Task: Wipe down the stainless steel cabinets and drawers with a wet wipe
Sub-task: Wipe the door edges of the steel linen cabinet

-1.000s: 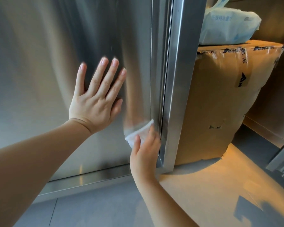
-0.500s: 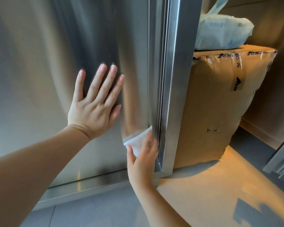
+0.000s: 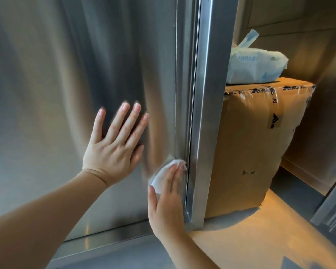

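- Wet wipe (image 3: 163, 176) found low on the stainless steel cabinet door (image 3: 66, 94), at its right edge, just beside the vertical frame post (image 3: 208, 113).
- Pressed flat against the steel by the right hand (image 3: 168, 200); fingers straight and together over the wipe, thumb out to the left, grip not curled round it.
- White corner of the wipe seen above and left of the fingertips.
- Left hand (image 3: 113, 150) laid flat on the same door, up and left of the wipe, fingers spread and straight, nothing held.
- Both bare forearms seen reaching in from the lower edge of the view.
- Door base rail (image 3: 109, 236) noted beneath, meeting the grey floor (image 3: 124, 257).
- Right of the post: taped cardboard box (image 3: 260, 142) standing on the floor, touching or just beside the post.
- Pale blue wipe packet (image 3: 256, 66) resting on top of the box, flap raised.
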`<action>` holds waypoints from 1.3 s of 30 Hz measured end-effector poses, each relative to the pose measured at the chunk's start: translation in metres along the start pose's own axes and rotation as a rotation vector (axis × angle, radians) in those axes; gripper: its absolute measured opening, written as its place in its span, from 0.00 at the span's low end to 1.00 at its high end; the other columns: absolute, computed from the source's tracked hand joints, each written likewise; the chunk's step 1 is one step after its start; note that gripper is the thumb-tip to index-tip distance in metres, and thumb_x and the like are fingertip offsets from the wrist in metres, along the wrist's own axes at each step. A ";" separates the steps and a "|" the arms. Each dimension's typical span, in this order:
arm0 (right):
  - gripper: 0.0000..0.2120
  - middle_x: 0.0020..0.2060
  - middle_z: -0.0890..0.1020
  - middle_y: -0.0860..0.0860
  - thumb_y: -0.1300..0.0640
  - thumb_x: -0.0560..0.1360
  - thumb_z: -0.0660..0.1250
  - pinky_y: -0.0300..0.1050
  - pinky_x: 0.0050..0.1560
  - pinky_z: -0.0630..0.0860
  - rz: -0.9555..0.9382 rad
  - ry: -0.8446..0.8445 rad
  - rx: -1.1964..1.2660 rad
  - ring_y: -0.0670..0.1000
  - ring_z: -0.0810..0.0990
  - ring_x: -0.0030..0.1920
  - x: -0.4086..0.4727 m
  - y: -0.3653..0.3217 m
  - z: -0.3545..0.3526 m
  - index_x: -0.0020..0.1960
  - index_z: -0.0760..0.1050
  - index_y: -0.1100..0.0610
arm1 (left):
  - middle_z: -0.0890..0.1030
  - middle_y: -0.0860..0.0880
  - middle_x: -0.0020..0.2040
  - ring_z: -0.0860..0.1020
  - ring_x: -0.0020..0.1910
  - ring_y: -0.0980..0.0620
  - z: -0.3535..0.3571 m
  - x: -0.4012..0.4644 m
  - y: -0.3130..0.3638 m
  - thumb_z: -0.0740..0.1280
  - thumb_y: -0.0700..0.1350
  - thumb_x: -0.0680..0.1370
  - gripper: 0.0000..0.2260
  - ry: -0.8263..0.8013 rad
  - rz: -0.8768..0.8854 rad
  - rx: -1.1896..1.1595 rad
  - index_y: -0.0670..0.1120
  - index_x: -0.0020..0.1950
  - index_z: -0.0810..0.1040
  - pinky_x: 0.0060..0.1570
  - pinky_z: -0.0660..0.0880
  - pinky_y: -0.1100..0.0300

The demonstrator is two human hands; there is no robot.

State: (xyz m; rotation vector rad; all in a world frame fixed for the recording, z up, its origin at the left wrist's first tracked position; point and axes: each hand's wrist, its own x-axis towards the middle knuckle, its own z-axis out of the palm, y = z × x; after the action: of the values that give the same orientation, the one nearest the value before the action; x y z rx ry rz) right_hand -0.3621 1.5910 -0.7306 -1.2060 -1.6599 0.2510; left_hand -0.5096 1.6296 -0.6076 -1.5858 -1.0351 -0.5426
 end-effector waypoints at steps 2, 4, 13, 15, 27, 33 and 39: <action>0.35 0.78 0.44 0.60 0.44 0.82 0.51 0.51 0.78 0.49 -0.032 0.081 -0.052 0.57 0.44 0.79 0.028 -0.013 -0.006 0.77 0.41 0.64 | 0.51 0.44 0.81 0.51 0.79 0.44 -0.001 0.000 0.000 0.54 0.53 0.82 0.29 0.003 -0.003 -0.003 0.45 0.80 0.54 0.76 0.45 0.39; 0.35 0.78 0.48 0.62 0.44 0.83 0.49 0.52 0.78 0.51 -0.117 0.185 -0.102 0.58 0.46 0.79 0.057 -0.021 -0.012 0.78 0.44 0.66 | 0.51 0.44 0.81 0.51 0.79 0.44 -0.001 0.002 0.000 0.53 0.53 0.82 0.28 0.004 -0.004 -0.021 0.45 0.80 0.54 0.76 0.44 0.39; 0.36 0.78 0.43 0.59 0.40 0.82 0.47 0.48 0.76 0.52 -0.101 -0.077 -0.250 0.56 0.46 0.79 0.004 0.030 -0.007 0.77 0.40 0.65 | 0.51 0.45 0.81 0.52 0.79 0.44 0.003 -0.002 0.004 0.55 0.52 0.81 0.29 0.011 -0.027 0.005 0.45 0.80 0.54 0.76 0.44 0.39; 0.36 0.78 0.43 0.59 0.40 0.83 0.46 0.45 0.77 0.47 -0.137 -0.001 -0.186 0.54 0.43 0.79 0.029 0.018 -0.012 0.78 0.39 0.64 | 0.50 0.45 0.81 0.51 0.80 0.44 0.003 -0.002 0.007 0.55 0.52 0.81 0.29 0.015 -0.054 -0.007 0.45 0.81 0.53 0.76 0.43 0.39; 0.39 0.75 0.34 0.57 0.44 0.82 0.52 0.39 0.76 0.38 0.069 -0.329 -0.257 0.54 0.38 0.78 -0.055 0.071 0.016 0.75 0.33 0.66 | 0.48 0.46 0.81 0.47 0.80 0.45 0.004 -0.001 0.007 0.53 0.53 0.81 0.30 -0.008 -0.059 -0.022 0.45 0.81 0.50 0.76 0.39 0.39; 0.40 0.77 0.37 0.59 0.39 0.81 0.47 0.37 0.75 0.36 -0.088 -0.076 -0.113 0.53 0.36 0.78 0.021 0.008 -0.015 0.77 0.35 0.66 | 0.50 0.45 0.81 0.49 0.80 0.45 0.001 0.002 0.006 0.54 0.52 0.81 0.30 -0.015 -0.061 -0.027 0.45 0.81 0.52 0.76 0.40 0.39; 0.41 0.76 0.31 0.54 0.34 0.80 0.43 0.42 0.75 0.39 -0.191 -0.080 -0.268 0.52 0.32 0.77 0.077 -0.035 -0.053 0.76 0.27 0.60 | 0.57 0.42 0.80 0.55 0.79 0.43 -0.029 0.013 -0.006 0.55 0.52 0.81 0.28 -0.036 -0.054 -0.221 0.44 0.80 0.57 0.75 0.51 0.36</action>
State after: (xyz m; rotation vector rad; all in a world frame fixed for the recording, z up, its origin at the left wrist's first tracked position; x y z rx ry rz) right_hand -0.3375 1.6161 -0.6368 -1.2343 -1.9102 -0.0445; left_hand -0.5023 1.6070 -0.5859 -1.7709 -1.0764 -0.6863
